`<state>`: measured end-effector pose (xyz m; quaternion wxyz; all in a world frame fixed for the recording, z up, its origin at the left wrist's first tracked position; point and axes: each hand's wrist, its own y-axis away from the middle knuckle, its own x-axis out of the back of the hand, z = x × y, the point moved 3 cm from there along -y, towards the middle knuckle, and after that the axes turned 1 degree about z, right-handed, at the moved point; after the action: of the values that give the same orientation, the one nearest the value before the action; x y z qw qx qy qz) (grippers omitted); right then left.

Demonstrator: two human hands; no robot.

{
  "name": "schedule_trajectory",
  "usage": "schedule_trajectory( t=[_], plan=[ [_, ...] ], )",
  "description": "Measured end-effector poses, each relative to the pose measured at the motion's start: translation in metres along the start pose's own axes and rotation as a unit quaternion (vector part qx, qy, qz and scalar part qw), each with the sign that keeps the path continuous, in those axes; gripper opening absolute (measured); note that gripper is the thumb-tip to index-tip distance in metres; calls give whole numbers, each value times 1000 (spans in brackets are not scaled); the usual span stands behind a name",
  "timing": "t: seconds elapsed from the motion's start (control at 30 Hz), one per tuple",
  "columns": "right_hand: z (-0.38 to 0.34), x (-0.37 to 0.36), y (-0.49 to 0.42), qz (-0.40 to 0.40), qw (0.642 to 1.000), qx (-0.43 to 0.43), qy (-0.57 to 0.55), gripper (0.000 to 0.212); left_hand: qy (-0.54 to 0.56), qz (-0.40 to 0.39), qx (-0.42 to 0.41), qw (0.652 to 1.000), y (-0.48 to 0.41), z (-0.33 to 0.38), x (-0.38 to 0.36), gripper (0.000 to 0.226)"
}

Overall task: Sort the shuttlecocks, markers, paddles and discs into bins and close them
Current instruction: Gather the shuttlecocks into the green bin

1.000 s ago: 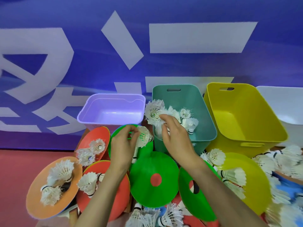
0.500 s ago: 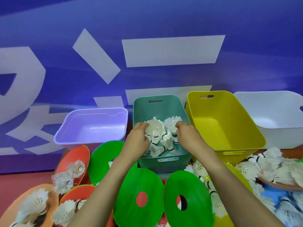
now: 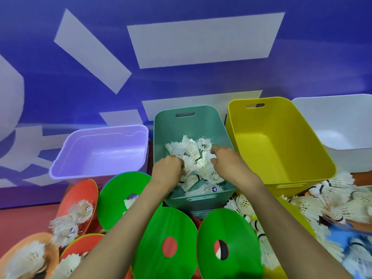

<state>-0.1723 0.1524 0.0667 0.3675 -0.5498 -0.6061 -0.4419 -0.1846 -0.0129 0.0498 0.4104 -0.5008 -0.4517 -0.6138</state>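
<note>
A teal bin [image 3: 221, 129] stands in the middle and holds a pile of white shuttlecocks [image 3: 193, 152]. Both my hands are down inside it. My left hand [image 3: 167, 172] has its fingers curled into the feathers at the pile's left side. My right hand [image 3: 229, 165] lies on the pile's right side with the index finger stretched out, holding nothing. Green discs [image 3: 167, 242] lie in front of the bin, under my forearms. Red and orange discs [image 3: 78, 196] with loose shuttlecocks [image 3: 80, 210] on them lie at the left. No markers or paddles are clearly in view.
An empty lilac bin [image 3: 100, 152] stands left of the teal one, an empty yellow bin [image 3: 281, 141] to its right, and a white bin [image 3: 342, 125] at the far right. Many loose shuttlecocks [image 3: 332, 202] are heaped at the right. A blue printed wall rises behind.
Both hands carried shuttlecocks from the discs over the teal bin and have gone down into it. The right hand's fingers have loosened on the pile.
</note>
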Motion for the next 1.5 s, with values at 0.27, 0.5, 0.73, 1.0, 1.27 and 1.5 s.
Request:
schedule_trajectory(
  t=[0.27,0.5,0.73,1.0,1.27,1.5],
  plan=[
    [3,0,14,24,998,35,-43,29,7,-81,1,997,5,-1,-15,24],
    [-18,-3,33,38,993,72,-80,31,163,119,19,979,39,-13,8,22],
    [-70,-11,60,65,975,174,-125,34,290,264,41,919,96,-53,8,28],
    [-154,-59,87,4,941,300,-157,38,221,203,153,942,147,-134,-35,28],
    [-180,-145,65,-95,968,231,-32,57,197,167,158,953,174,-154,-74,29],
    [-180,-170,33,-125,980,158,-3,64,30,16,169,985,149,-144,-78,50]
  ],
)
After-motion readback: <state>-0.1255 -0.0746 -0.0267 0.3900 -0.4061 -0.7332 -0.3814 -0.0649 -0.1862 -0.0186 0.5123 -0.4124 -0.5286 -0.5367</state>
